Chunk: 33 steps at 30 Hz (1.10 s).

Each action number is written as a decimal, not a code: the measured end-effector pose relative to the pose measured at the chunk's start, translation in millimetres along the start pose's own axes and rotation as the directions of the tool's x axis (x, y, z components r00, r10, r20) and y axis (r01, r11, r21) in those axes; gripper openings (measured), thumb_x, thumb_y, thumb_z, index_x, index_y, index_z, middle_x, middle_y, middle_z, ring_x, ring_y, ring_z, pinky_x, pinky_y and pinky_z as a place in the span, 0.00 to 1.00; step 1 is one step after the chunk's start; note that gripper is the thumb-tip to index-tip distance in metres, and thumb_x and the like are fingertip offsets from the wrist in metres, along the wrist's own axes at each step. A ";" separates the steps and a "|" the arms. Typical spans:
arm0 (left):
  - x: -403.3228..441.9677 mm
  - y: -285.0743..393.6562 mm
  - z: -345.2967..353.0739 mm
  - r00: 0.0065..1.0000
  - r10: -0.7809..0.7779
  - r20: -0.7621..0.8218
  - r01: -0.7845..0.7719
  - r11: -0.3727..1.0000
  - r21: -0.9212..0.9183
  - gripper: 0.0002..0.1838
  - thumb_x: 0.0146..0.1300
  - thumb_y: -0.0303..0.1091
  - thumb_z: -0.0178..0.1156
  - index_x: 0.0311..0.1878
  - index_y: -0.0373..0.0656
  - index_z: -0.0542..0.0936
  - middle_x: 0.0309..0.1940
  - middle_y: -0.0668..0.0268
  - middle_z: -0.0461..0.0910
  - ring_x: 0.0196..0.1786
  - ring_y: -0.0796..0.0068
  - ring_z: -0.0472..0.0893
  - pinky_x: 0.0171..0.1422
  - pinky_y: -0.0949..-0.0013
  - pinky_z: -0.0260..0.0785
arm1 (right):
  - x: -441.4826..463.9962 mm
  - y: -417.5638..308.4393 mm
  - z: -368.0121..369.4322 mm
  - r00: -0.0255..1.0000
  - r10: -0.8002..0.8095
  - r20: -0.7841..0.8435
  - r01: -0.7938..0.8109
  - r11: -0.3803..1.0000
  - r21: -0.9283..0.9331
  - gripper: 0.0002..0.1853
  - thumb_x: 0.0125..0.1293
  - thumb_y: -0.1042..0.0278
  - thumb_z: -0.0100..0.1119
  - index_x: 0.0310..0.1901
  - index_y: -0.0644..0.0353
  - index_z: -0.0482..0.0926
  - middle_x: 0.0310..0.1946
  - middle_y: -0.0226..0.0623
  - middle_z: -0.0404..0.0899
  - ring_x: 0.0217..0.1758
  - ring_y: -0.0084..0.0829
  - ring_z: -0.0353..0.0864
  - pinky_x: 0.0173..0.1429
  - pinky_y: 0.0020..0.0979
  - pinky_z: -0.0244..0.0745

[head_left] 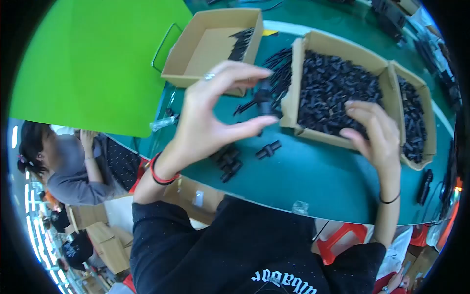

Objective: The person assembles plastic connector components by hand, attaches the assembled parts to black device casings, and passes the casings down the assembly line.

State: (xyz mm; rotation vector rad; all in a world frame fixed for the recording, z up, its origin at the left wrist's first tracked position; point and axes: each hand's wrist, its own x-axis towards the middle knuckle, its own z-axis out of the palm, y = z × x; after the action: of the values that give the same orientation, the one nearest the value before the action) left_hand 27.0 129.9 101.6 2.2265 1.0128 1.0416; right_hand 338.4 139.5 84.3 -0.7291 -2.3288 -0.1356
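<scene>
My left hand (pixel 210 110) is raised over the green table (pixel 303 176), with a black plastic part (pixel 265 100) held between the thumb and index finger. My right hand (pixel 374 130) hovers over the front edge of a cardboard box (pixel 338 46) full of small black parts (pixel 333 90); its fingers are apart with nothing seen between them. One black part (pixel 268 150) lies on the table to the right of my left wrist, and a small group of dark parts (pixel 227 161) lies nearer to that wrist.
A cardboard tray (pixel 196 44) with thin black pieces (pixel 241 44) stands at the back. Another box of black parts (pixel 413 117) is at the right. A bright green panel (pixel 93 63) rises at the left, above a seated person (pixel 78 181). A red stool (pixel 342 240) shows below the table.
</scene>
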 end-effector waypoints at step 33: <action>-79.3 -45.7 -47.2 0.851 -0.443 0.281 0.444 0.894 0.063 0.26 0.54 0.24 0.71 0.59 0.38 0.78 0.51 0.60 0.76 0.51 0.70 0.79 0.60 0.68 0.77 | -3.5 7.4 12.7 0.997 -0.030 0.076 0.045 0.977 -0.209 0.13 0.57 0.64 0.67 0.36 0.64 0.77 0.37 0.39 0.75 0.37 0.37 0.77 0.36 0.31 0.75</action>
State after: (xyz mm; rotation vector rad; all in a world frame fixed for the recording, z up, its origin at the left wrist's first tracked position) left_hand -64.3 100.8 64.1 1.9263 1.3009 0.4955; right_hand 337.1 147.6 71.6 -0.8046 -2.4223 -0.3834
